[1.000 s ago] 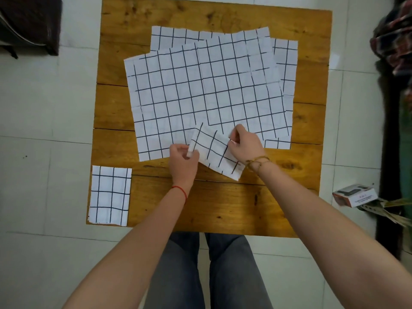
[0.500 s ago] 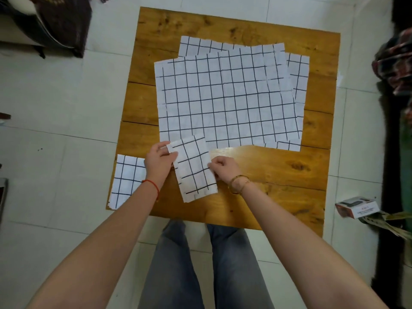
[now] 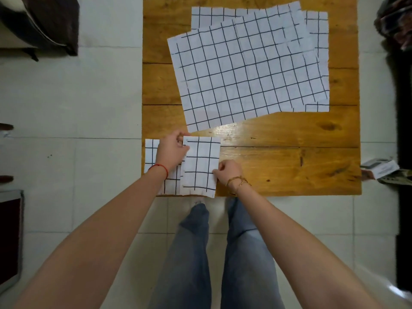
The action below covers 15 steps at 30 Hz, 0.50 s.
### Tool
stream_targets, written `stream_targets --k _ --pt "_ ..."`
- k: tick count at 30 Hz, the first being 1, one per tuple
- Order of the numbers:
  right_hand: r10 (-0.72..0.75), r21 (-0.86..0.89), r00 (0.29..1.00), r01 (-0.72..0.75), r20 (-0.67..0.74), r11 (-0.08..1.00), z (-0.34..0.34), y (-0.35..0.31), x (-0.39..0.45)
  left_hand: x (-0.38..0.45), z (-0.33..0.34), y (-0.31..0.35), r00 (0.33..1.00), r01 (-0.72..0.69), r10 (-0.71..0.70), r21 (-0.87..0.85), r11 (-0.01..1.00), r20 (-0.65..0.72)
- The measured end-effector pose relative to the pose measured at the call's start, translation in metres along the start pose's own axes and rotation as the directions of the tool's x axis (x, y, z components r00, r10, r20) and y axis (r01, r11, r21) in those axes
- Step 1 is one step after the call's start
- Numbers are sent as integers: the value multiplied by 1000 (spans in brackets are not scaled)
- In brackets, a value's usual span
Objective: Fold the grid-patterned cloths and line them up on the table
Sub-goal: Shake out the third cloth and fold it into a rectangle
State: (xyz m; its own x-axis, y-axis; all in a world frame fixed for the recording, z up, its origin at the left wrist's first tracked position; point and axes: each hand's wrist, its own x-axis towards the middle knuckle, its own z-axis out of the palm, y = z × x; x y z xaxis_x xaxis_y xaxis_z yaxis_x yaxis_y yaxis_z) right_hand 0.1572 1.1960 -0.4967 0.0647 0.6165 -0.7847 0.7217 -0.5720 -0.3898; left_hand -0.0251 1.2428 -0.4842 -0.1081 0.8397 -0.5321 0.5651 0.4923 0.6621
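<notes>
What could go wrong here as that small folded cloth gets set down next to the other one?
The second folded cloth, held by the left hand and right hand, overlaps the first folded cloth, so the row may end up uneven. Both sit at the table edge and might slide off.

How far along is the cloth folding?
Done: one folded cloth lies at the table's near left corner. In hand: a second folded cloth sits right beside it, the left hand pinching its top left corner and the right hand its right edge, lining it up. Left: at least two flat cloths, the top sheet over a lower sheet, still unfolded.
</notes>
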Motion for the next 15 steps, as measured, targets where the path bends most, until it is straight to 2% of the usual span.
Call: stream_targets --k 8,15 --pt "-9 -25 995 7 -104 1000 14 -1 2 5 -4 -8 996 -87 86 49 995 19" --pt "-79 -196 987 51 -137 979 17 -1 -2 7 -6 -11 994 -104 105 112 988 -7"
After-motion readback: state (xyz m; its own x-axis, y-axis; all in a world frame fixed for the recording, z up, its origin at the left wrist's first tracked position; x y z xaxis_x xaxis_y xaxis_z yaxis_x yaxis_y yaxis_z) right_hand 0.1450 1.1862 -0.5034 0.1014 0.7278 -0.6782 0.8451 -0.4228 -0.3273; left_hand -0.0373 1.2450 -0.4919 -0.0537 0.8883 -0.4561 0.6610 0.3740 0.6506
